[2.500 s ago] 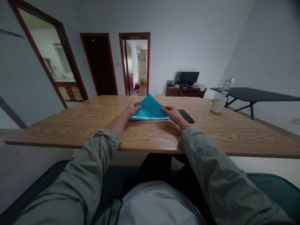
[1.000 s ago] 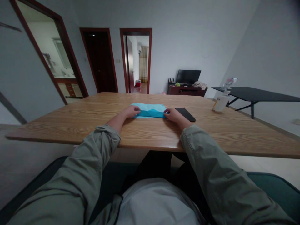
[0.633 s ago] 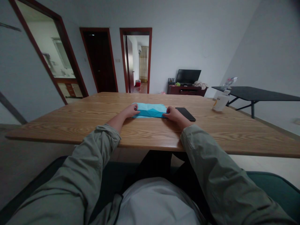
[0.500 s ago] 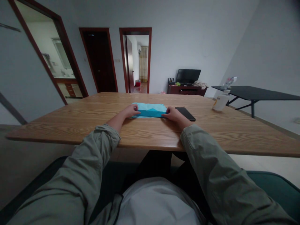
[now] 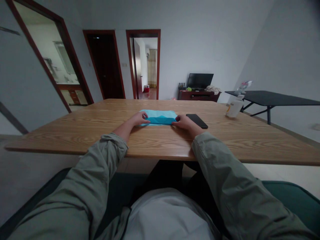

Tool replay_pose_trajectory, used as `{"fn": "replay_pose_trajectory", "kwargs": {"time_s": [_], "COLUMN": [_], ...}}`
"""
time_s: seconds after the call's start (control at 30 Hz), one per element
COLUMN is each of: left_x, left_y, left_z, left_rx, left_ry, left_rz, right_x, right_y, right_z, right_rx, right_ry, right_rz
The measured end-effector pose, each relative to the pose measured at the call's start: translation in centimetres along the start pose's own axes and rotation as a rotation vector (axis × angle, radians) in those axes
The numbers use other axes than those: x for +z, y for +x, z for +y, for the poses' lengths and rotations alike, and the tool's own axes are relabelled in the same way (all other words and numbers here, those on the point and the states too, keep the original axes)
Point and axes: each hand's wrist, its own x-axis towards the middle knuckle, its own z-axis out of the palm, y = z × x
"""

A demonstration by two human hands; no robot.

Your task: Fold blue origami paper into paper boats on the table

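Note:
A light blue sheet (image 5: 160, 113) lies on the wooden table in front of me, with a darker blue folded strip along its near side. My left hand (image 5: 140, 119) pinches the left end of that strip between thumb and fingers. At the right end, my right hand (image 5: 182, 122) grips the strip in the same way. Whether the sheet is paper or cloth I cannot tell. Just right of my right hand, partly behind it, a black phone-like slab (image 5: 197, 120) lies flat.
On the wooden table (image 5: 100, 133), a translucent bottle (image 5: 234, 107) stands at the right. Beyond are a black folding table (image 5: 270, 97) and a dark cabinet (image 5: 200, 95) bearing a television (image 5: 200, 80). The near table edge runs under my forearms.
The folded strip's raised middle looks slightly lower and flatter. Both hands keep their hold at its ends, and the whole view has shifted slightly.

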Motion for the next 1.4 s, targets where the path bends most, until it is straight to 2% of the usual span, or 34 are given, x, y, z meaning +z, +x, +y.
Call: {"fn": "replay_pose_trajectory", "kwargs": {"time_s": [0.2, 0.4, 0.53, 0.83, 1.03, 1.3, 1.4], "left_x": [-0.1, -0.1, 0.0, 0.2, -0.1, 0.4, 0.6], "left_y": [-0.4, -0.2, 0.0, 0.2, -0.3, -0.4, -0.4], "left_z": [0.3, 0.1, 0.1, -0.1, 0.6, 1.0, 1.4], "left_rx": [-0.027, 0.023, 0.027, 0.082, 0.066, 0.061, 0.018], "left_ry": [0.032, 0.016, 0.015, -0.033, -0.026, 0.105, 0.181], "left_rz": [-0.04, -0.028, -0.01, -0.017, -0.018, -0.055, -0.055], "right_x": [0.2, -0.2, -0.4, 0.2, 0.3, 0.7, 0.5], "right_y": [0.3, -0.3, -0.5, 0.6, 0.4, 0.4, 0.2], "right_z": [0.3, -0.1, -0.4, 0.3, 0.3, 0.1, -0.2], "right_rx": [-0.01, -0.057, -0.055, -0.123, -0.065, -0.108, -0.126], "right_ry": [0.032, -0.039, -0.036, -0.043, 0.042, -0.142, -0.193], "right_rz": [0.036, 0.003, 0.024, 0.005, 0.016, -0.014, -0.029]}}
